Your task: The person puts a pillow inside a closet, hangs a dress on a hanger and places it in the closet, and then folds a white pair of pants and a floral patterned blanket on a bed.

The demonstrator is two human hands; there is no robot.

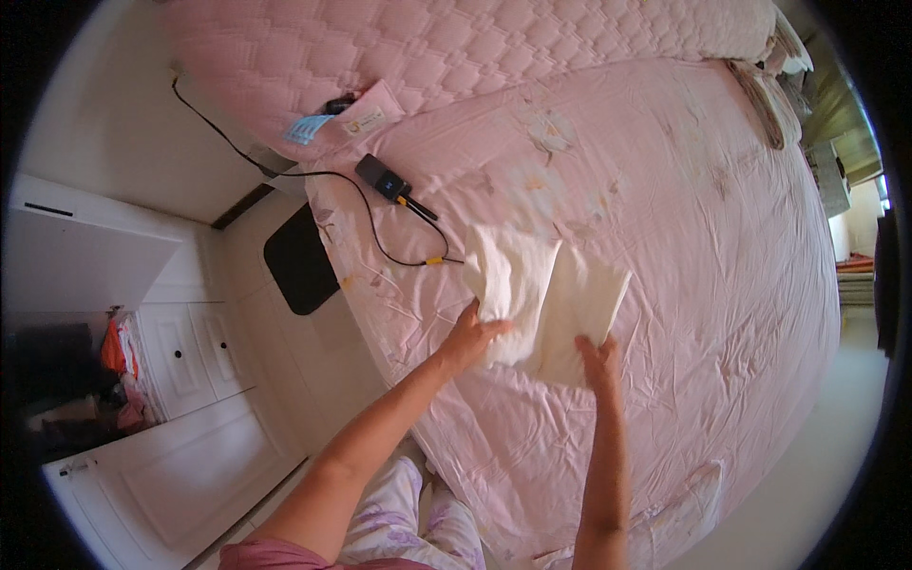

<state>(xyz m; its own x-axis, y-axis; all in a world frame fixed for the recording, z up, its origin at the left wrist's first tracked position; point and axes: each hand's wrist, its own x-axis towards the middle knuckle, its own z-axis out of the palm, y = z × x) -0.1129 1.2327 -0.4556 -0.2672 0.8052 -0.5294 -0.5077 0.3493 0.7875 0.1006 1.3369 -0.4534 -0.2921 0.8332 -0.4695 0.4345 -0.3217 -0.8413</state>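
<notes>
A cream-coloured cloth (548, 306), partly folded, is stretched between my two hands over the bed. My left hand (476, 336) grips its left edge, thumb on top and fingers underneath. On the right edge, near the lower corner, my right hand (600, 358) pinches the fabric. A crease or fold runs down the cloth's middle. Under it lies a wrinkled pink floral bed sheet (712, 285).
A black electronic device (383, 177) with a cable (342, 174) lies left of the cloth. Behind stands a pink quilted headboard (456, 43). Folded textiles (769, 107) sit at the far right corner. An open white cabinet (192, 456) and a black mat (303, 263) are at left.
</notes>
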